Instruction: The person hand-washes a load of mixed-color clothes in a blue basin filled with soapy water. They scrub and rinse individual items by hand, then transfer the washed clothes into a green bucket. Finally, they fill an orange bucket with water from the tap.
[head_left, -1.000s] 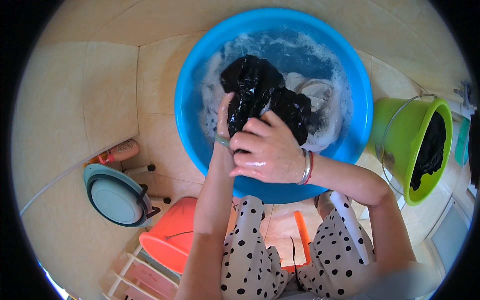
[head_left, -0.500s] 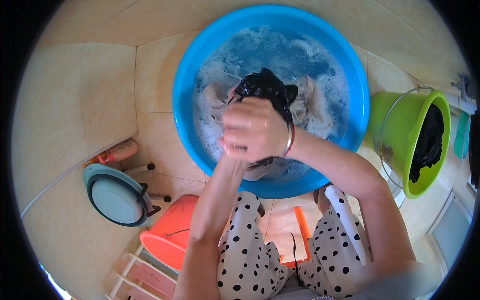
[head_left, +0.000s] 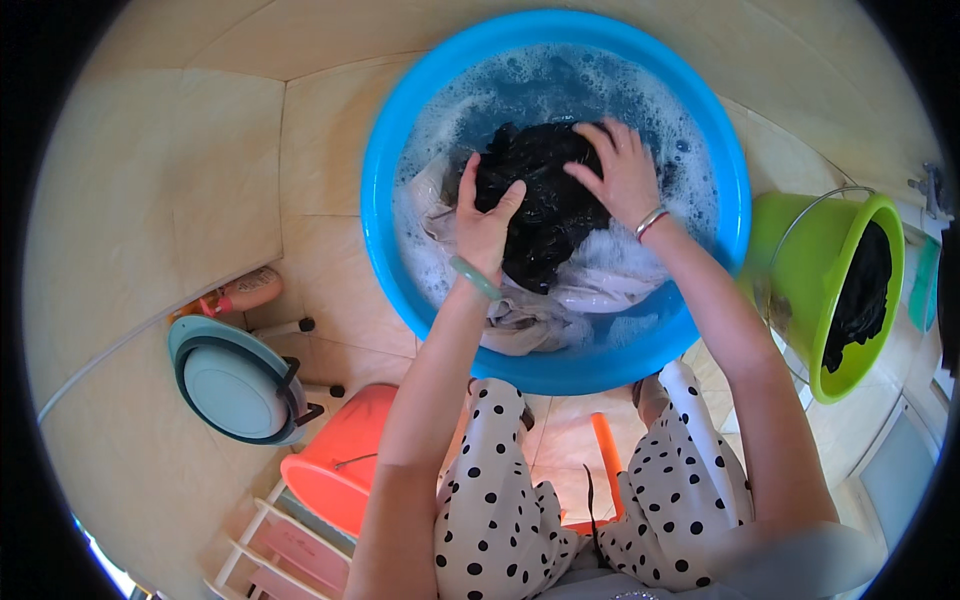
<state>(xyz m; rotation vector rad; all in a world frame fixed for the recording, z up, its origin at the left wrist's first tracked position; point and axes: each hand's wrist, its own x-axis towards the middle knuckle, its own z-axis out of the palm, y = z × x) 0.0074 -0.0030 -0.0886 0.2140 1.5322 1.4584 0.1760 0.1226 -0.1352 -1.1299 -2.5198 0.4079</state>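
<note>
A large round blue basin holds sudsy water, with a wet black garment bunched in its middle. Pale cloth lies beneath and around the black one, partly under foam. My left hand, a green bangle at its wrist, is at the garment's left edge with thumb and fingers spread. My right hand, wearing a silver bangle, rests at the garment's upper right with its fingers apart. Neither hand is closed around the cloth.
A green bucket with black cloth inside stands tilted at the right. On the left are an orange bucket, a stack of round basins and a pinkish bottle. A white rack is at lower left. My knees flank the basin's near side.
My hands were clasped together over the black garment. Now they have parted and opened, and the garment lies spread out in the water between them.
</note>
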